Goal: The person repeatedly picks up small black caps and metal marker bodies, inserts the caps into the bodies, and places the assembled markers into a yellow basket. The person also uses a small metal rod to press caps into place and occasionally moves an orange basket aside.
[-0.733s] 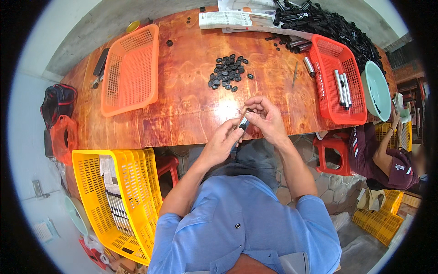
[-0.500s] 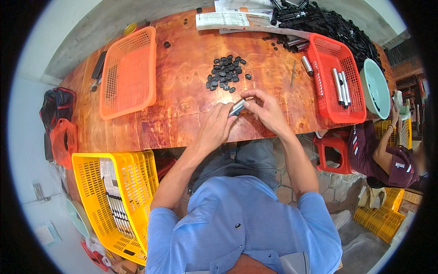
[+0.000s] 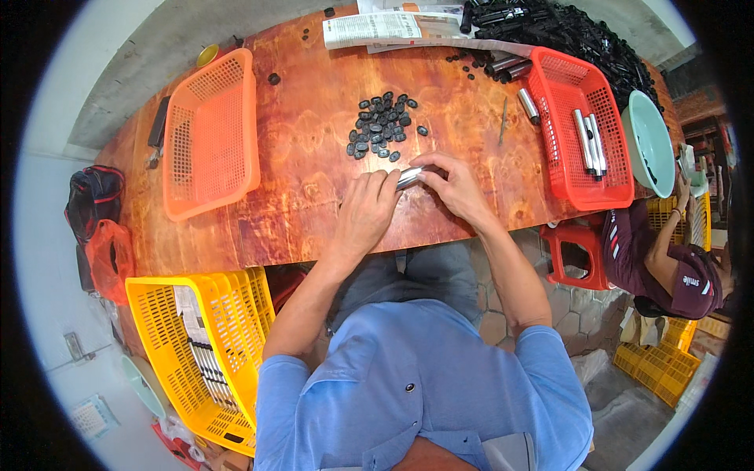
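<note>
Over the front part of the table, both my hands are closed on a short silver metal tube point(image 3: 409, 178). My left hand point(image 3: 366, 210) wraps its left end, and the fingers hide that part. My right hand point(image 3: 455, 192) pinches the other end between thumb and fingers. Whether a small part sits at either tube end cannot be seen. Just beyond the hands lies a loose pile of small black oval plastic pieces point(image 3: 377, 129), with a single piece point(image 3: 422, 131) a little to its right.
An orange basket point(image 3: 250, 149) stands at left. At right, a red basket point(image 3: 540, 118) holds several silver tubes; beside it are a loose tube point(image 3: 528, 106), a thin rod point(image 3: 503, 122) and a green basin point(image 3: 631, 129). Black parts point(image 3: 565, 39) heap behind. A yellow crate point(image 3: 141, 294) and a co-worker point(image 3: 667, 275) flank me.
The tube has turned to lie flatter between my hands, and my left fingers now cover more of its left end. The whole view has shifted slightly.
</note>
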A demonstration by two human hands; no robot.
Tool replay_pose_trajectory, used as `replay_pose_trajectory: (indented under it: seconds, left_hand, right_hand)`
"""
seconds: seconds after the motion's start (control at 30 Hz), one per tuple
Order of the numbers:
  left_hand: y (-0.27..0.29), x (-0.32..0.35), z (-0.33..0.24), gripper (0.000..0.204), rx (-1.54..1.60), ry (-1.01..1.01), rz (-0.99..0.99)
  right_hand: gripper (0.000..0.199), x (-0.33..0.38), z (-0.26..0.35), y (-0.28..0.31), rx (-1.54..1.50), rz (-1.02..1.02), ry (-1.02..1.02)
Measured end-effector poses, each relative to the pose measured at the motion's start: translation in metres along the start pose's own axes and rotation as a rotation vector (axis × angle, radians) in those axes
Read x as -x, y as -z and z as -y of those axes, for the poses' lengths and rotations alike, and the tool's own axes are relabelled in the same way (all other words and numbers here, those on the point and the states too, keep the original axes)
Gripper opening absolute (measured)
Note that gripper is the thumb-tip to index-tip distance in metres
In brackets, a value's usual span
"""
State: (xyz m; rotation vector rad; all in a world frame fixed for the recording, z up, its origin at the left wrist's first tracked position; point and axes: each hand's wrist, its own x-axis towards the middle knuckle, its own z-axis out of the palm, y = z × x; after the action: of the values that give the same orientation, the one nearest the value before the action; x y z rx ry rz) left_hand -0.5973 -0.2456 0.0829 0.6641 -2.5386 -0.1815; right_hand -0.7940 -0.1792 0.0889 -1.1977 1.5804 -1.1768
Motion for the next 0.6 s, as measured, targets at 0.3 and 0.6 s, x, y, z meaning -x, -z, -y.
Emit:
replay_pose_trajectory:
  seconds: [0.3,0.6]
  left_hand:
    - [-0.003,0.003,-0.003,0.041,0.097,0.087,-0.014]
    - [-0.002,0.000,0.001,0.036,0.124,0.123,-0.032]
  right_hand:
    - [0.015,0.005,-0.008,-0.002,0.047,-0.037,0.200]
    - [0.015,0.008,0.000,-0.003,0.144,-0.053,0.143]
